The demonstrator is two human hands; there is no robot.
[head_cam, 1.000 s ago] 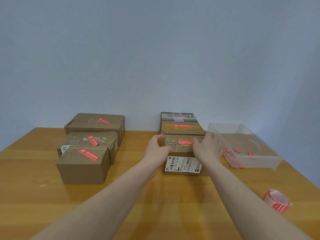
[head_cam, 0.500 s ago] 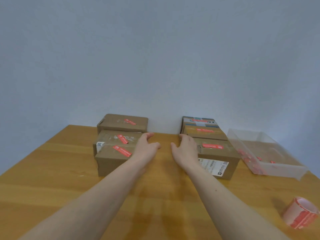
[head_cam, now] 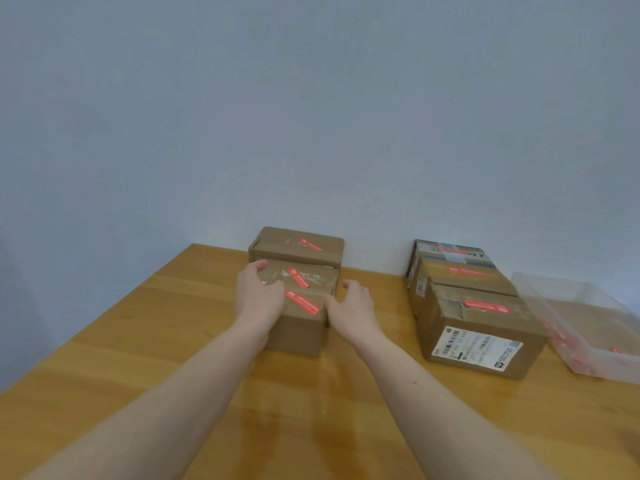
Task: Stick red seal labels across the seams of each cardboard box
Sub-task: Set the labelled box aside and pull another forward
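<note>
The wooden surface (head_cam: 145,344) carries two rows of cardboard boxes, each running back toward the wall at its far edge. The right-hand row (head_cam: 474,306) stands near the right edge, its nearest box showing a white shipping label (head_cam: 478,348) on the front face. A clear plastic tray (head_cam: 588,327) sits just beside it at the right edge with a few red bits inside. The left-hand row (head_cam: 298,289) lies toward the far left corner. Every box top in view carries a red seal label; the nearest left one (head_cam: 302,302) lies slanted across its top.

A second ago both hands were on the nearest box of the right-hand row. They have since crossed to the left-hand row, and the view has swung left with them, so the roll of labels has gone out of sight. The left hand (head_cam: 258,296) now rests on the left top edge of the nearest left box, fingers loosely curved over it rather than clamped. The right hand (head_cam: 353,310) sits relaxed at that box's right side, thumb touching or nearly touching the corner; I cannot tell which.

Since all six boxes look sealed, the labelling seems finished. The shift probably means squaring up or checking this row rather than placing another seal.
</note>
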